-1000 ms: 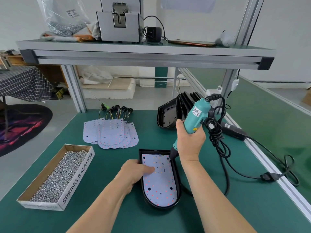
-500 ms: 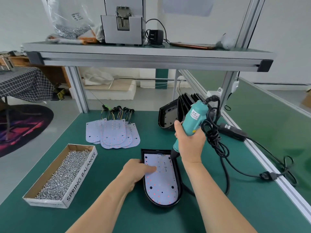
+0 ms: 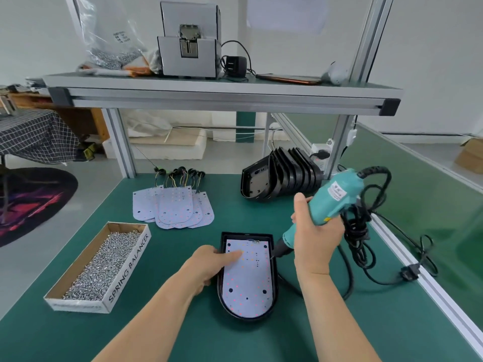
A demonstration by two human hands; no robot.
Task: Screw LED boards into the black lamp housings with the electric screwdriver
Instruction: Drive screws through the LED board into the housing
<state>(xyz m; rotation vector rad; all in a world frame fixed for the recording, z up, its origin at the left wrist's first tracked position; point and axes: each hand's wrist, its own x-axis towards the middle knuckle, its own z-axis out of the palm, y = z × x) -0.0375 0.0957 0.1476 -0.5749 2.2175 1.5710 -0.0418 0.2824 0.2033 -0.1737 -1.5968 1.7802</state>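
On the green bench [image 3: 235, 340], nearest the person, lies a black lamp housing [image 3: 275, 283] with its rounded end toward the near edge and a white LED board [image 3: 248, 280] seated flat inside it. The left hand [image 3: 209, 265] is not clasped round anything: its forefinger lies straight on the far-left part of the board, pressing it down, while the other fingers are bent just beside the housing's left wall. The right hand [image 3: 313, 239] is wrapped round the body of the teal electric screwdriver [image 3: 337, 197], which is tilted – its top leans far and right, its dark nose points down at the board's far-right edge, though whether the bit touches a screw there is too small to tell. A black cable [image 3: 358, 231] hangs in loops from the tool and trails right across the bench. To the left, well apart from the housing, sits a long cardboard box [image 3: 125, 273] lettered SPRING BALANCER, full of small silver screws [image 3: 102, 259]. Farther back lies a fanned pile of spare LED boards [image 3: 173, 207] with wired leads at their far ends, and to the right of them a row of empty black housings [image 3: 282, 176] stands on edge, leaning together. Above, a shelf [image 3: 222, 92] carries a grey machine [image 3: 188, 48], a clear plastic bag [image 3: 112, 35] and a phone [image 3: 287, 79]
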